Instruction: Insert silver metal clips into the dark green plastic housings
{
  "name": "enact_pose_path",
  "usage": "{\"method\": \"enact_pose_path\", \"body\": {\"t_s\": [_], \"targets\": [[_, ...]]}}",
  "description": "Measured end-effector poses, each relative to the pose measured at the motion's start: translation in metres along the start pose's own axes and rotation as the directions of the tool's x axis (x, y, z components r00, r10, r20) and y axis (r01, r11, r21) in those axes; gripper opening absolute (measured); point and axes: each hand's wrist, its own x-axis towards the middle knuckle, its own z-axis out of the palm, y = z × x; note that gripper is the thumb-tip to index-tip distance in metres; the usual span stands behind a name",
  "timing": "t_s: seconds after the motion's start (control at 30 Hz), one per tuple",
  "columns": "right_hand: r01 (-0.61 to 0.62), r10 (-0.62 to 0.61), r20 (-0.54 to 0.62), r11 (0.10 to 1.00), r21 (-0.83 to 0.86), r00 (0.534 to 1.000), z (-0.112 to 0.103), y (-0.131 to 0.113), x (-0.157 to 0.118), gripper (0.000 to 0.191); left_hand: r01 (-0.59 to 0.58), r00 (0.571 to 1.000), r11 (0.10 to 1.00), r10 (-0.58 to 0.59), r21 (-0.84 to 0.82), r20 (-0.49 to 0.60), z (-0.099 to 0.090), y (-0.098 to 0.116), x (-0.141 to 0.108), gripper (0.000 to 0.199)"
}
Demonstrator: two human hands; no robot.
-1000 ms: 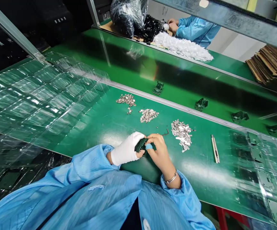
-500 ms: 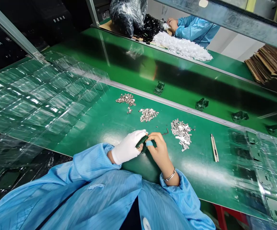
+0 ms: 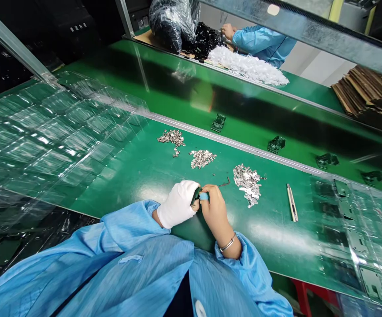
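In a white glove with bare fingertips, my left hand (image 3: 179, 204) is closed around a small green circuit board (image 3: 195, 196), held tilted above the green tabletop. My right hand (image 3: 214, 208), bare with a blue finger cot, pinches at the board's right edge. Its fingertips hide whether a small part is between them. Just beyond the hands lie a hex key (image 3: 225, 182) and a pile of small metal pieces (image 3: 202, 159). A second heap of small metal parts (image 3: 172, 138) is farther left. To the right is a pile of flat silver pieces (image 3: 248, 181).
A utility knife (image 3: 291, 203) lies on the right. Clear plastic trays stand at left (image 3: 50, 132) and right (image 3: 376, 229), the right one holding boards. Several boards, one here (image 3: 218, 123), sit on the green strip beyond the metal rail (image 3: 230, 141). A co-worker's blue sleeve (image 3: 260, 39) shows behind.
My left fingers have curled in more around the board, which is now tilted more upright. My right fingers have drawn closer together at its edge. The view has shifted slightly.
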Motion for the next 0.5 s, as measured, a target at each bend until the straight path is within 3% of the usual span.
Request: {"method": "enact_pose_path", "body": {"t_s": [0.1, 0.23, 0.37, 0.5], "targets": [[-0.050, 0.044, 0.090, 0.997, 0.054, 0.995, -0.007, 0.002, 0.005, 0.025, 0.036, 0.999, 0.985, -0.033, -0.168, 0.021, 0.001, -0.003, -0.001, 0.036], [-0.065, 0.060, 0.127, 0.997, 0.037, 0.990, -0.011, -0.002, 0.010, 0.028, 0.113, 0.991, 0.894, -0.067, -0.434, 0.119, -0.006, -0.011, 0.001, 0.041], [-0.019, 0.036, 0.211, 0.996, -0.084, 0.977, -0.008, -0.013, 0.010, 0.031, 0.251, 0.956, 0.860, -0.150, -0.445, 0.250, -0.012, -0.016, 0.006, 0.019], [-0.011, 0.066, 0.248, 0.976, -0.216, 0.967, 0.000, -0.021, 0.009, 0.030, 0.258, 0.949, 0.863, -0.144, -0.434, 0.279, -0.010, -0.021, 0.011, 0.013]]}}
